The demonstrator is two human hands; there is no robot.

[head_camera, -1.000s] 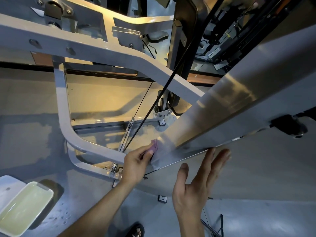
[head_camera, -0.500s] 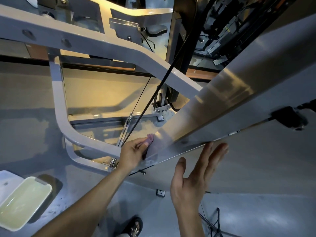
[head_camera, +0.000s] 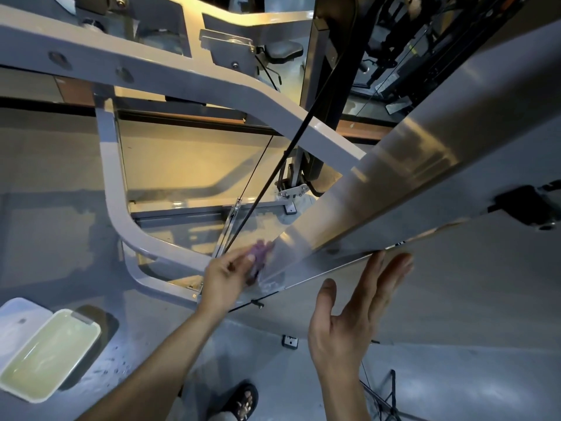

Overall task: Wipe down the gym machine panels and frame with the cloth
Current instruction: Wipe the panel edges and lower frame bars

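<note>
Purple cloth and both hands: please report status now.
Left hand pinches small purple cloth against shiny grey machine panel. Right hand open, flat near panel's lower edge. Black cable beside cloth.

Cloth (head_camera: 258, 256): purple, blurred. Panel (head_camera: 394, 189): brushed silver-grey, warm yellowish glare patches. Frame (head_camera: 188, 77): pale grey paint, glossy, yellow light on upper edges. Cable (head_camera: 273, 189): black. Tray (head_camera: 45, 357): white rim, pale yellow-green inside. Lid (head_camera: 21, 317) beside tray: white. Floor (head_camera: 45, 238): grey, patchy, lighter blotches; dark specks near tray. Sandal (head_camera: 243, 399): black. Bracket (head_camera: 528, 208) on panel edge: black. Wall strip (head_camera: 76, 89) behind frame: reddish-brown over black band.
</note>
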